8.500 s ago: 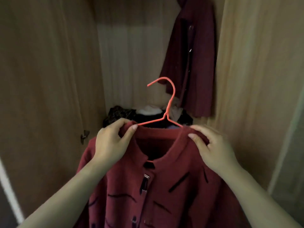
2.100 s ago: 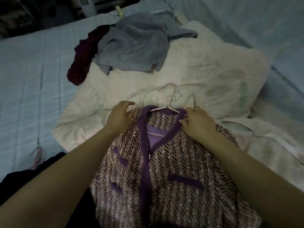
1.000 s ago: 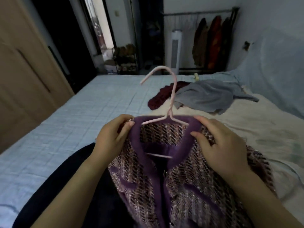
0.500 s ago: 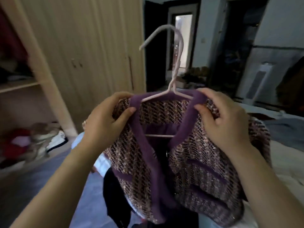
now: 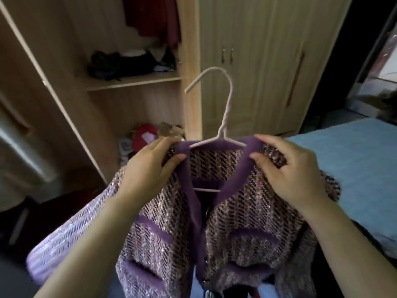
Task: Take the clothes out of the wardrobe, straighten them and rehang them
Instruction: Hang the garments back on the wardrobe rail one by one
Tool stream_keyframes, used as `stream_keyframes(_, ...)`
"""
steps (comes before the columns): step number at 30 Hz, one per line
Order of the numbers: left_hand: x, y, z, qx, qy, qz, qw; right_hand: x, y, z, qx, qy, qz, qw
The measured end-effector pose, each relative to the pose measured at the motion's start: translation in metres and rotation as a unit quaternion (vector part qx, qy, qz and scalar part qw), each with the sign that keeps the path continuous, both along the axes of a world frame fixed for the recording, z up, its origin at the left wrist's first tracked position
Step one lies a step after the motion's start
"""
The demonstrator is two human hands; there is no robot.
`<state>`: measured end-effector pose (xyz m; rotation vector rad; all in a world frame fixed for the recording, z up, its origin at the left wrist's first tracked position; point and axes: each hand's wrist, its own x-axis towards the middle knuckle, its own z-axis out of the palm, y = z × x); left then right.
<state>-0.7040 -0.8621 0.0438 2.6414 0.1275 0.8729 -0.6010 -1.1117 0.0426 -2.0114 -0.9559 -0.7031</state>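
Now | left hand (image 5: pixel 148 168) and right hand (image 5: pixel 294 168) pinching purple jacket (image 5: pixel 193 229) shoulders on pink hanger (image 5: pixel 219 134), chest-high before wardrobe (image 5: pixel 133 82) | keep shoulders level, hook upright | aim for rail beside red garment (image 5: pixel 154 16)

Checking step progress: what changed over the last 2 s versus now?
The purple tweed jacket on its pink hanger was lifted off the bed and carried round to face the open wardrobe. Unchanged: left hand and right hand grip its shoulders.
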Motion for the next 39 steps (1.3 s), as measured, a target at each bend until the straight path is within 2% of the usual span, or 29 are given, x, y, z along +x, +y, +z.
stream_keyframes(6,0.077,0.108,0.004,-0.048,-0.042,0.138,0.988,0.122,0.133,0.010,-0.052,0.027,0.111,0.992)
stream_keyframes(11,0.139,0.201,0.010,-0.063,-0.086,0.205,0.973,0.218,0.236,0.023,-0.123,0.061,0.214,0.967)
stream_keyframes(14,0.175,0.257,0.014,-0.061,-0.105,0.229,0.966,0.266,0.302,0.030,-0.119,0.066,0.235,0.962)
stream_keyframes(19,0.255,0.365,0.026,-0.056,-0.145,0.254,0.955,0.349,0.424,0.048,-0.079,-0.002,0.217,0.973)
stream_keyframes(25,0.367,0.505,0.080,-0.029,-0.179,0.228,0.957,0.459,0.559,0.089,-0.010,-0.064,0.200,0.978)
stream_keyframes(32,0.509,0.649,0.160,0.012,-0.238,0.155,0.959,0.581,0.685,0.163,0.047,-0.137,0.160,0.976)
stream_keyframes(39,0.663,0.767,0.260,0.066,-0.302,0.102,0.945,0.716,0.791,0.251,0.117,-0.245,0.109,0.956)
